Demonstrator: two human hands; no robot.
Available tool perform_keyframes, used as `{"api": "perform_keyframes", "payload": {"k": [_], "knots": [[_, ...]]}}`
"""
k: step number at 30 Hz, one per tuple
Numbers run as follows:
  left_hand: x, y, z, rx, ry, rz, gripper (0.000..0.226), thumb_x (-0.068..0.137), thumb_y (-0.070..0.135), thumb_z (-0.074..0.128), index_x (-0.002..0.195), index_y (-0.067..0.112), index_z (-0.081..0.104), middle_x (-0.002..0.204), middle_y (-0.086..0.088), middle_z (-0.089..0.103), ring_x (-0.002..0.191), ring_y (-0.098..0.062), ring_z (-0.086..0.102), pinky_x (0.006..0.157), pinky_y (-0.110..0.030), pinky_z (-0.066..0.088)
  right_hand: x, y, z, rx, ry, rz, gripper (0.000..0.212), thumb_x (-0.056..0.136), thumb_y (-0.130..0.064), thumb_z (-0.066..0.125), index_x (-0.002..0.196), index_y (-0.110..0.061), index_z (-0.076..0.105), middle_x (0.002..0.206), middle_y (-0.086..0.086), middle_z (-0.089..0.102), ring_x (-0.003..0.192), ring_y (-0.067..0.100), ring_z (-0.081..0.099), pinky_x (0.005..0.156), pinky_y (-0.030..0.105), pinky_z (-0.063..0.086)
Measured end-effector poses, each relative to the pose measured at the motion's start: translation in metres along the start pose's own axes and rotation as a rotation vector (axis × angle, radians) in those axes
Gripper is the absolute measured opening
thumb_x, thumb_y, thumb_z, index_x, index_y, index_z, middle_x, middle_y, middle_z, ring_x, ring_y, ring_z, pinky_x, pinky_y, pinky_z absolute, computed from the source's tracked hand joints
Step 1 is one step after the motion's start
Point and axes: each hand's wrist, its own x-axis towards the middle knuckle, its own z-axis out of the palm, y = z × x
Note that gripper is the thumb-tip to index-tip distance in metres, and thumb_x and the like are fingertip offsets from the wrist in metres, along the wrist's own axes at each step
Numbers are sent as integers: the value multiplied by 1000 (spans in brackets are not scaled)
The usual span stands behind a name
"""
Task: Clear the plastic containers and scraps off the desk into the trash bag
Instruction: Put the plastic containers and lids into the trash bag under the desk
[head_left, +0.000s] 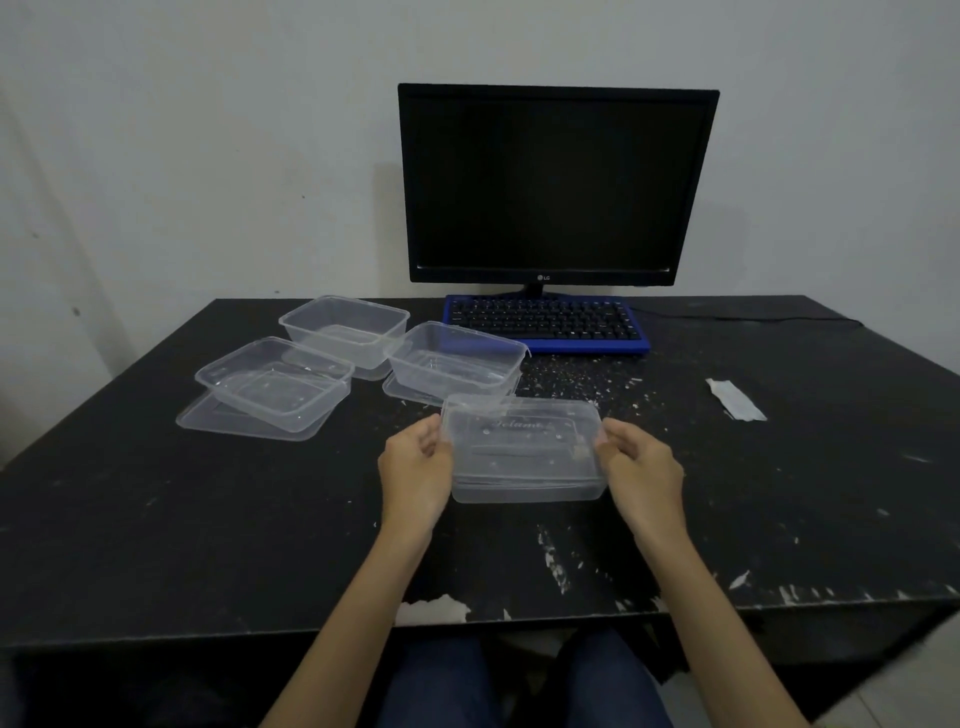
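with the left hand and right hand each pinching an end of the lidded container, lift it level, squeezing lightly so the thin walls don't buckle.

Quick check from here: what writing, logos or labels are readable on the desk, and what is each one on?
"LG": logo on the bottom bezel of the monitor.
"Selamat", likely, embossed script, partly blurred: lid of the closed container held between the left hand and right hand.
Keyboard key legends: too small to read.
White wrapper: no legible print.
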Motion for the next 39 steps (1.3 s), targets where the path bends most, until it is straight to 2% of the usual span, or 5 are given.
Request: {"api": "perform_keyframes", "payload": {"k": [10, 13, 15, 20, 39], "knots": [[5, -4, 0, 45, -118, -12, 27, 96, 13, 44, 112, 25, 62, 75, 28, 52, 67, 15, 49, 56, -7, 36, -2, -2, -2, -57, -93, -22, 39, 95, -19, 49, 134, -18, 52, 132, -1, 57, 109, 7, 50, 93, 23, 35], [7, -8, -3, 69, -114, 20, 29, 97, 15, 45, 102, 37, 64, 91, 27, 54, 86, 9, 51, 74, -4, 38, -5, 1, 0, -85, -91, -48, 40, 97, -26, 48, 136, -18, 50, 136, 3, 53, 122, 15, 48, 97, 24, 33], [9, -10, -4, 75, -123, 18, 31, 97, 17, 46, 125, 22, 58, 113, 20, 55, 108, 1, 46, 91, -14, 33, -5, 2, 1, -95, -80, -68, 39, 98, -25, 47, 136, -17, 50, 137, 3, 52, 125, 17, 46, 100, 25, 31], [8, -17, -3, 213, -146, 66, 41, 99, 21, 41, 140, 16, 39, 140, 0, 49, 118, -1, 39, 90, -9, 26, -6, 5, 4, -143, -63, -115, 38, 98, -23, 46, 136, -15, 50, 134, 4, 56, 124, 17, 49, 95, 20, 30], [-3, 6, -48, 134, -114, 82, 37, 98, 27, 42, 133, 23, 52, 132, 6, 57, 125, -11, 48, 108, -34, 37, -15, -32, 0, 254, -305, 139, 22, 95, -26, 51, 115, -29, 61, 105, -2, 63, 90, 18, 67, 76, 37, 58]]}}
